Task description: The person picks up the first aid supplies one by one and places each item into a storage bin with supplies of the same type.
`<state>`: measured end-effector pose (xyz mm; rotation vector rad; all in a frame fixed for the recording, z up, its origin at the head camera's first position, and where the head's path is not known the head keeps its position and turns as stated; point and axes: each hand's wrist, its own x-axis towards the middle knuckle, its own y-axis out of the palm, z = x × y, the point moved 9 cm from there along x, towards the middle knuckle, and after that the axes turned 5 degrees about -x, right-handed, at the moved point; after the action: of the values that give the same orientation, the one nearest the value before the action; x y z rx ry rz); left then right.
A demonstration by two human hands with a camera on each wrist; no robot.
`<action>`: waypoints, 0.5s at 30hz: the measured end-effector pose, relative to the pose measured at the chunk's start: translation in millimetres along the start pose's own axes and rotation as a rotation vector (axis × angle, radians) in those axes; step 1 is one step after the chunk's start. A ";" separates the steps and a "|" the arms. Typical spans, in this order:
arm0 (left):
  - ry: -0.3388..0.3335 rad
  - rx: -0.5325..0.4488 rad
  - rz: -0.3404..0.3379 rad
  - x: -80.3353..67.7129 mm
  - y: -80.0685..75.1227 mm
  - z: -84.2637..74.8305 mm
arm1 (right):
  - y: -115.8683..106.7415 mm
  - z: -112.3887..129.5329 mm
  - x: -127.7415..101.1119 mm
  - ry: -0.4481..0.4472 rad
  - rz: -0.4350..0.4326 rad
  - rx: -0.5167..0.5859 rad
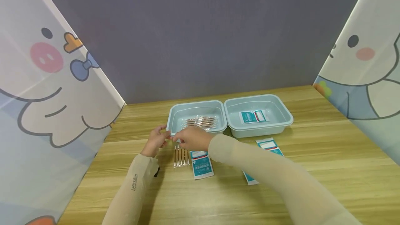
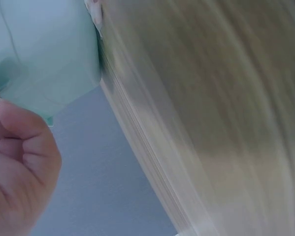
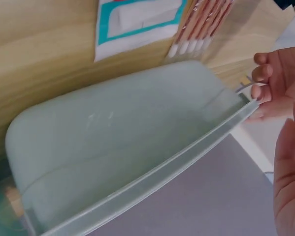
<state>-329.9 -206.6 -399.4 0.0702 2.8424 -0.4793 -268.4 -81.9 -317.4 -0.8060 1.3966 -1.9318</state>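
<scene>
At the front left corner of the left pale blue-green plastic basin [image 1: 196,104], my left hand [image 1: 155,141] pinches the rim between thumb and fingers. My right hand [image 1: 193,138] hovers over the front rim of that basin, its fingertips close to the left hand's. Seen from the right wrist, the right hand's thumb [image 3: 286,152] lies straight, beside the rim corner. Inside the left basin lie several packs of cotton swabs [image 1: 201,122]. In front of it, a clear pack of swabs [image 1: 181,157] and a teal-and-white packet [image 1: 202,166] lie side by side, partly hidden by my right hand.
To the right stands a second basin [image 1: 272,127] with a teal-and-white packet [image 1: 253,116] in it. More teal-and-white packets [image 1: 271,145] lie in front, partly under my right forearm. A grey panel [image 1: 212,44] backs the wooden table, with cartoon-printed panels [image 1: 62,89] at both sides.
</scene>
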 end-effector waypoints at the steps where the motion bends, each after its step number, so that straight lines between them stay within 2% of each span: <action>1: 0.001 0.000 0.004 -0.2 -0.2 0.2 | 1.4 1.6 0.5 -0.005 0.004 -0.002; 7: -0.002 -0.003 0.006 -1.0 -1.1 1.1 | 9.6 4.1 3.0 0.026 0.056 0.012; 12: -0.010 -0.010 0.006 -0.1 0.3 1.7 | 22.6 -5.8 1.5 0.150 0.140 0.098; 15: -0.004 -0.019 -0.006 1.4 -0.2 1.0 | 31.8 -15.9 0.1 0.250 0.168 0.224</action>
<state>-331.0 -207.1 -400.6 0.0575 2.8435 -0.4525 -276.7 -80.8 -352.0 -0.3404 1.3101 -2.0616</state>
